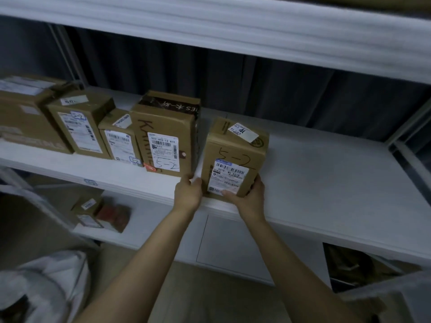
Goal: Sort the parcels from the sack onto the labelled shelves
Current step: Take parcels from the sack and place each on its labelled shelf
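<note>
Dim, cool light. White flat shelf board [326,183] is the brightest surface; dark grey pleated curtain [279,89] behind goes near black. Upper white shelf edge [210,26] streaked by motion blur. Wide-angle bending at frame edges; near-left pale plastic sack [46,287] soft.

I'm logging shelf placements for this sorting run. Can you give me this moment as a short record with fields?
parcel: cardboard box marked 5-2, upright at the front of the middle shelf
left hand: grips its lower left edge
right hand: grips its lower right corner, thumb on the label
neighbours: four boxes to its left; nearest box also marked 5-2
white sack: lower left
</note>
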